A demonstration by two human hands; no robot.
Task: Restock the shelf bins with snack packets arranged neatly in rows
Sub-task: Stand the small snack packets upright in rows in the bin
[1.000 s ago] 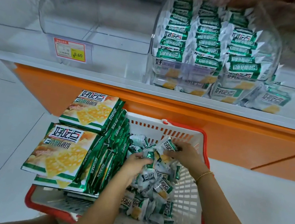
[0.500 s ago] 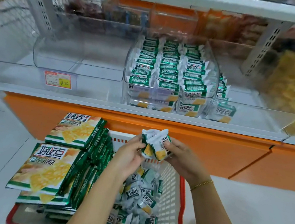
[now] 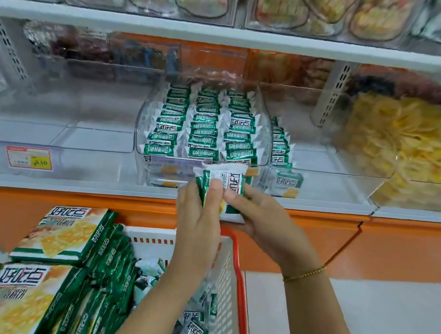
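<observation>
A small stack of green and white snack packets [image 3: 225,183] is held between both hands, just in front of the shelf edge. My left hand [image 3: 199,215] grips its left side with the thumb on top. My right hand [image 3: 257,217] grips its right side. Directly behind stands a clear shelf bin [image 3: 147,117] holding three neat rows of the same packets [image 3: 205,125]. To its right, the adjacent clear bin [image 3: 327,165] holds one short row of packets [image 3: 280,144]. Below, a white basket with a red rim [image 3: 240,297] holds several loose packets [image 3: 190,329].
Large green boxes of the same snack [image 3: 60,232] lie stacked across the basket's left side. An empty clear bin [image 3: 59,118] with a price tag [image 3: 29,158] is at left. Yellow snacks [image 3: 414,148] fill the right bin. An upper shelf [image 3: 232,36] carries more bins.
Both hands picked packets out of the basket, brought them together, and lifted the stack up toward the front of the shelf bin. The view tilted upward to the shelves.
</observation>
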